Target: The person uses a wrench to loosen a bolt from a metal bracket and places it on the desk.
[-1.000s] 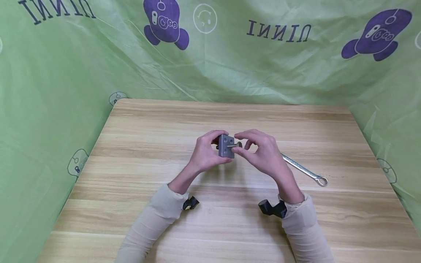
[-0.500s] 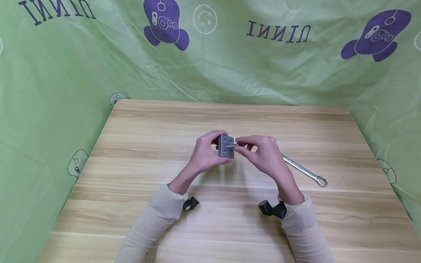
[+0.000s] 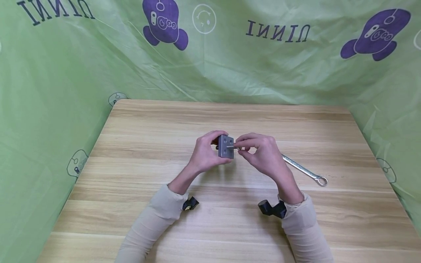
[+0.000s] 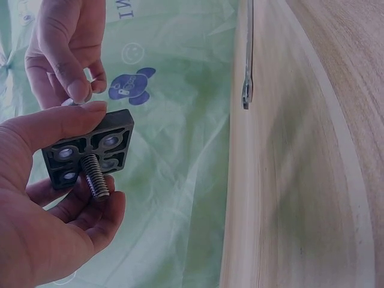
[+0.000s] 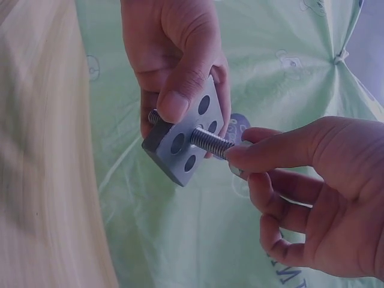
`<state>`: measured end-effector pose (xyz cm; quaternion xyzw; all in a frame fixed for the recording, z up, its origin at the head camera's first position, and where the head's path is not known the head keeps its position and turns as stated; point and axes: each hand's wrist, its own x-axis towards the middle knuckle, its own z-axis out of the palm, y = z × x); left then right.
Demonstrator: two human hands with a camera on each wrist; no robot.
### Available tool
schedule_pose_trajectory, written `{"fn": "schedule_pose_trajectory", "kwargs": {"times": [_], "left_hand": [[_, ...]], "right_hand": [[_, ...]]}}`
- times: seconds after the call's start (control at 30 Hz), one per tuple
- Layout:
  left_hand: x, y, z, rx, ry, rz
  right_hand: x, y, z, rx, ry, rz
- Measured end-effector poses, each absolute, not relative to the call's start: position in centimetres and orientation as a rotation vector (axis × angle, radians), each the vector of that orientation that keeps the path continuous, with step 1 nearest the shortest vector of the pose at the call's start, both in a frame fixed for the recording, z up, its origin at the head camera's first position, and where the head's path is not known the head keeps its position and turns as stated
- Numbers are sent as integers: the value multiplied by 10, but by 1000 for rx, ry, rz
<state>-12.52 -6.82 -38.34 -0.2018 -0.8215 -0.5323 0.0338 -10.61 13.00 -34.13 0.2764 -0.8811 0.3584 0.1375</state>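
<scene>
My left hand grips a small grey square plate by its edges, above the table. Several holes surround its centre in the right wrist view. A threaded bolt runs through the middle of the plate, and its threaded end sticks out on the ribbed face in the left wrist view. On the other side, my right hand pinches the bolt's head between thumb and fingers, which largely hide it. A length of thread shows between the plate and those fingertips.
A silver wrench lies on the wooden table, right of my right hand, its ring end toward me and its other end hidden by that hand. A green printed curtain stands behind and beside the table.
My right fingers spread off the bolt head, closed round it, then shifted their hold, and the bolt turned with them. The left hand and plate stay nearly still.
</scene>
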Motion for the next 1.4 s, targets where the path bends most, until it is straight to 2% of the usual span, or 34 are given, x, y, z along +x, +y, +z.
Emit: {"fn": "schedule_pose_trajectory", "kwargs": {"times": [0.2, 0.43, 0.57, 1.07, 1.4], "left_hand": [[-125, -70, -382, -613, -2524, -1637], [-125, -71, -381, -612, -2523, -1623], [-125, -71, -382, -616, -2510, -1630], [-126, -70, -383, -619, -2511, -1633], [-125, -70, -382, -621, -2518, -1623]], "right_hand": [[-106, 130, -340, 763, -2568, 1048], [-105, 128, -338, 494, -2731, 1055], [-106, 127, -339, 440, -2788, 1043], [-105, 127, -342, 673, -2564, 1085], [-106, 127, -343, 724, -2536, 1074]]}}
